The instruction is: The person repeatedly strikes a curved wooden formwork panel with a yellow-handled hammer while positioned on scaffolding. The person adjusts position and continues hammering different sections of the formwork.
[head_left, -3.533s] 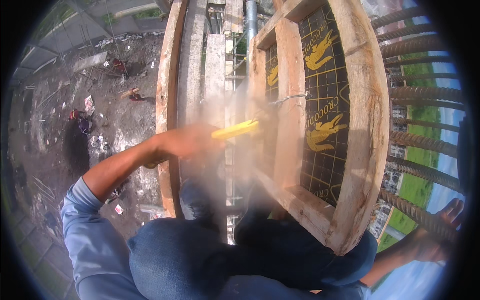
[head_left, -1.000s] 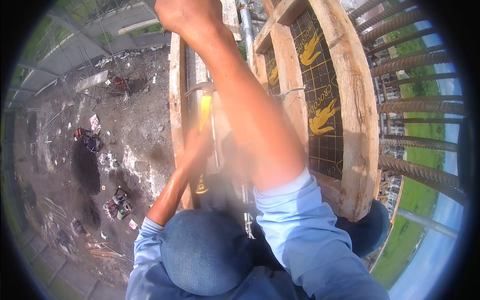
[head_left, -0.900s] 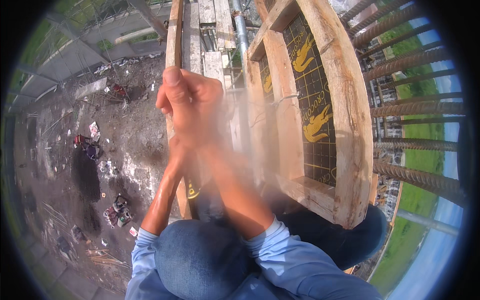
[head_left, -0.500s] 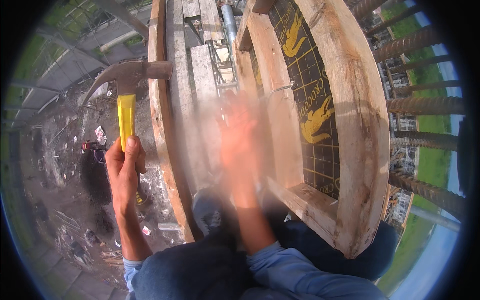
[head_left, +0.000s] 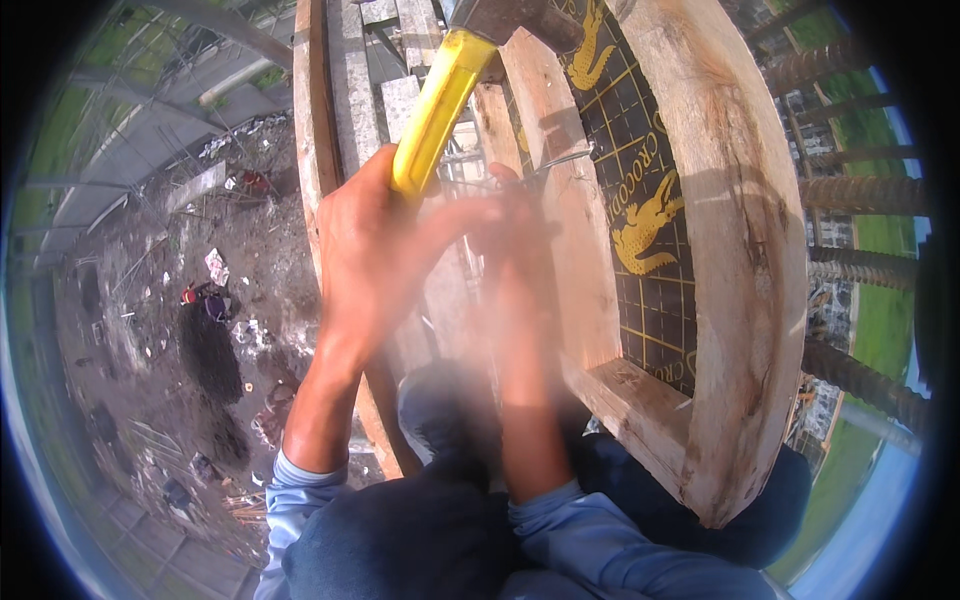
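My left hand (head_left: 365,250) grips a claw hammer by its yellow handle (head_left: 440,110). The hammer's dark metal head (head_left: 515,18) is cut off at the top edge, over the timber frame. My right hand (head_left: 515,235) is smeared by motion, so its fingers do not show clearly. It is close beside the left, and the left thumb reaches toward it. Just past the right fingers, a thin bent metal wire (head_left: 565,160) sticks out by the upright timber (head_left: 570,215). Whether the right hand touches the wire, I cannot tell.
On the right stands a formwork panel (head_left: 645,225) with dark, yellow-printed board and a thick outer timber (head_left: 745,240). Ribbed steel bars (head_left: 860,195) lie beyond it. A wooden rail (head_left: 312,110) edges the plank walkway (head_left: 352,90) at left; littered ground (head_left: 150,330) lies far below.
My left hand has swung right with the hammer, from beyond the wooden rail to beside my right hand. The right hand has shifted slightly right, toward the timber.
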A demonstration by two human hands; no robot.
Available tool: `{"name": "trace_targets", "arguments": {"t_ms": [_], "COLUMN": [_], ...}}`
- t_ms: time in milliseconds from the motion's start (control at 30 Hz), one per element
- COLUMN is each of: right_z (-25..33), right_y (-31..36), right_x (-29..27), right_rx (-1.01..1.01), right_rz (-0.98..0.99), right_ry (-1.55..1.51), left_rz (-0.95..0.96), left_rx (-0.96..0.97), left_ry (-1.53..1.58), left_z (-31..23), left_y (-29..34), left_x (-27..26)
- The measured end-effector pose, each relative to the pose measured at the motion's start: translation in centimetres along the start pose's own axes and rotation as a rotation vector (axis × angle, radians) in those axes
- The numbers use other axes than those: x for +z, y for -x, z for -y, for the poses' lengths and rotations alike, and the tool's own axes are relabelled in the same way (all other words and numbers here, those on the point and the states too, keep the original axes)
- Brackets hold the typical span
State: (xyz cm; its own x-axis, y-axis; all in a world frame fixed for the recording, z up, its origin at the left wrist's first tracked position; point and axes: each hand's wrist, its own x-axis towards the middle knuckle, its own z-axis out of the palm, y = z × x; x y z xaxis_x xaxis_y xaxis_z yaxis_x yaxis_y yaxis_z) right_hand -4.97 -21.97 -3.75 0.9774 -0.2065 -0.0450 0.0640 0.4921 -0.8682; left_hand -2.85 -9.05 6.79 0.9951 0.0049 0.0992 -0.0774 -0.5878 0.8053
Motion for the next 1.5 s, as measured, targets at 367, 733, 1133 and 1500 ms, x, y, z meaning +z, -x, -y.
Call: {"name": "trace_targets", "arguments": {"t_ms": [367, 733, 1133, 1500], "right_z": [-4.1, -5.0, -4.8, -2.7], "right_y": [1.4, 1.4, 0.9, -0.1], "right_x": [0.9, 1.5, 0.7, -0.5], "right_rx": [-0.28, -0.381, -0.321, -0.146], "right_rz": [-0.214, -0.264, -0.312, -0.099], "right_ry": [0.089, 0.338, 0.405, 0.424], "left_rz": [-0.022, -0.029, 0.065, 0.53], "left_rx": [-0.226, -0.518, -0.378, -0.207], "left_ry": [0.402, 0.824, 0.552, 0.746], "left_z": [3.9, 7.9, 6.8, 10.0], "left_y": [-1.4, 3.0, 0.6, -3.7], "left_x": [2.7, 8.3, 3.5, 4.6]}}
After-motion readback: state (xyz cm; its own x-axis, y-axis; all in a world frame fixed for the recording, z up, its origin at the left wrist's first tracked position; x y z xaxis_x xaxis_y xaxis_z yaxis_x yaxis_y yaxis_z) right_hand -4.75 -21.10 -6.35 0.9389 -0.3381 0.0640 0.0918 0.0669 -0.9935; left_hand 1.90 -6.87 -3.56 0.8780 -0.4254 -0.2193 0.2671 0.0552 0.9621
